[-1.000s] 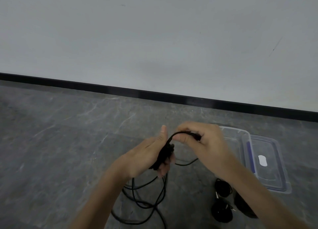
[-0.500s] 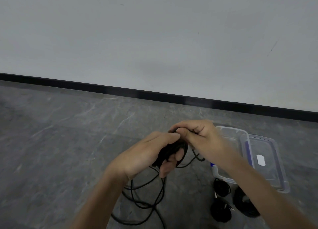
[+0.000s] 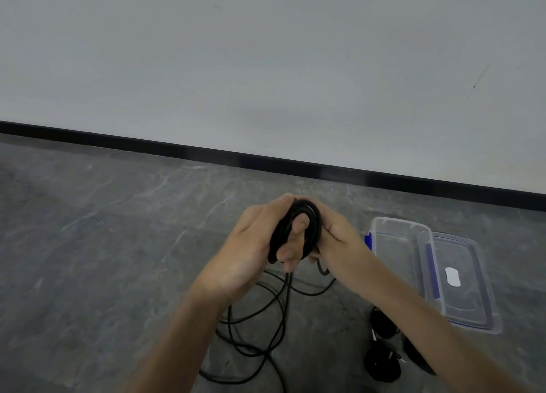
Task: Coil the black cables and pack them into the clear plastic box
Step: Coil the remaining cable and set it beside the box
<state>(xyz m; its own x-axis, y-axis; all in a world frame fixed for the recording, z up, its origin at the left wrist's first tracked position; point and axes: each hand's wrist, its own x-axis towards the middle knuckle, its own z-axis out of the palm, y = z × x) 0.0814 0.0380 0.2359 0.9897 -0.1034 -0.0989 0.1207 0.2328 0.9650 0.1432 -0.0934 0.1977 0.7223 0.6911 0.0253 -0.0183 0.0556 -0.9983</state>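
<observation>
Cable coil [image 3: 313, 230] — looped around left fingers [image 3: 300, 225]

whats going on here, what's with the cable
A person is coiling a black cable. The left hand holds the wound loops with fingers through the middle, and the right hand grips them from the other side. The rest of it trails loose on the floor. The clear box sits open to the right with no cable in it, its lid beside it. Finished coils lie on the floor near the box.
</observation>
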